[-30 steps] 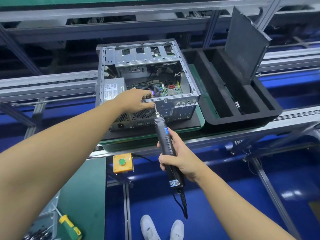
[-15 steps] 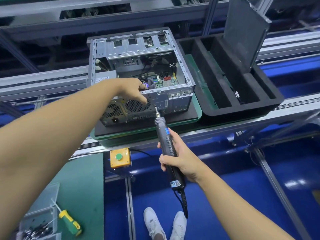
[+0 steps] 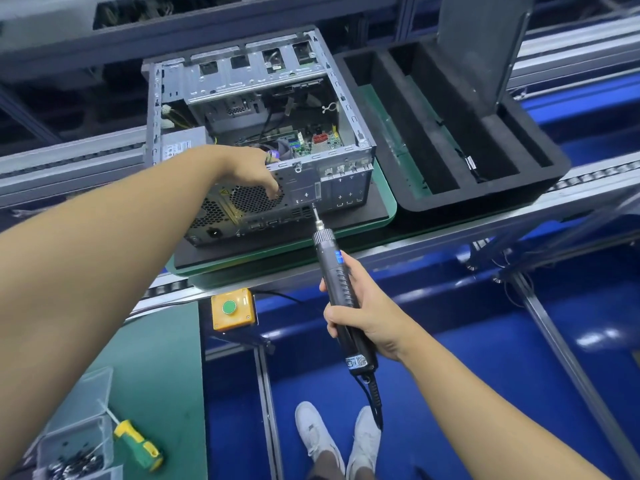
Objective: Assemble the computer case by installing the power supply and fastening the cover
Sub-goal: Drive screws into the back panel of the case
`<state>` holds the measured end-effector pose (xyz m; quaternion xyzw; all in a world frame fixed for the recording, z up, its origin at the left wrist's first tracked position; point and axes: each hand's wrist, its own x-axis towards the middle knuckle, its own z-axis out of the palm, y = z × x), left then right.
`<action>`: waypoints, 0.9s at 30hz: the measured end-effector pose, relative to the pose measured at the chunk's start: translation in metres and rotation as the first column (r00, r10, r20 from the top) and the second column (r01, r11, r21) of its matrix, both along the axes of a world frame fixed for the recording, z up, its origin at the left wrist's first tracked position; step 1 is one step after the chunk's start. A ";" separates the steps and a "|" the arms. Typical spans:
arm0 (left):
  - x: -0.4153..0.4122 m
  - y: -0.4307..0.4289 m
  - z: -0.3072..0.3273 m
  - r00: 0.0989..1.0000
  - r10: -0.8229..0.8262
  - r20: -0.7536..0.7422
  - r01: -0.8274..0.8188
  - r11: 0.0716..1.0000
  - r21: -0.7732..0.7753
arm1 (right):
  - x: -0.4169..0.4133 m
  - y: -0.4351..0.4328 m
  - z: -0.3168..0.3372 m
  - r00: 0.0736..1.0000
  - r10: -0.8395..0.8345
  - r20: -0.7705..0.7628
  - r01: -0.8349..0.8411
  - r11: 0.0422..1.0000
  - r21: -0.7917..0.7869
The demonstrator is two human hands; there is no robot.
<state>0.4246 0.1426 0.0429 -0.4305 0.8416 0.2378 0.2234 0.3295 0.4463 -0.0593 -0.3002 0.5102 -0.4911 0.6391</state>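
The left forearm (image 3: 104, 258) hides part of the power supply (image 3: 180, 147), and the top edge crops the cover (image 3: 481, 50).

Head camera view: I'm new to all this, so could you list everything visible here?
computer case: one, grey metal, open, on a dark mat on the conveyor
power supply: one, grey, inside the case at its left
electric screwdriver: one, black, tip at the case's rear panel
foam tray: one, black, right of the case
cover panel: one, dark grey, standing tilted in the tray
button box: one, yellow with green button, below the conveyor
hand screwdriver: one, green and yellow handle, on the green bench
screw bin: one, clear, beside it
shoes: two, white, on the blue floor
left hand: one, grips the case's rear edge
right hand: one, grips the electric screwdriver
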 end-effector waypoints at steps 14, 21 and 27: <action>-0.012 -0.003 0.014 0.982 0.116 0.146 -0.148 0.961 0.232 | 0.000 -0.008 -0.033 0.997 0.048 -0.067 -0.050 0.998 -0.024; -0.001 -0.005 -0.002 0.996 0.087 0.001 -0.085 0.971 0.222 | 0.012 -0.006 -0.057 0.999 0.037 -0.025 -0.038 0.998 -0.058; 0.000 -0.002 -0.004 0.997 0.076 -0.032 -0.067 0.972 0.224 | 0.022 -0.020 -0.063 1.000 0.026 -0.014 -0.027 0.996 -0.081</action>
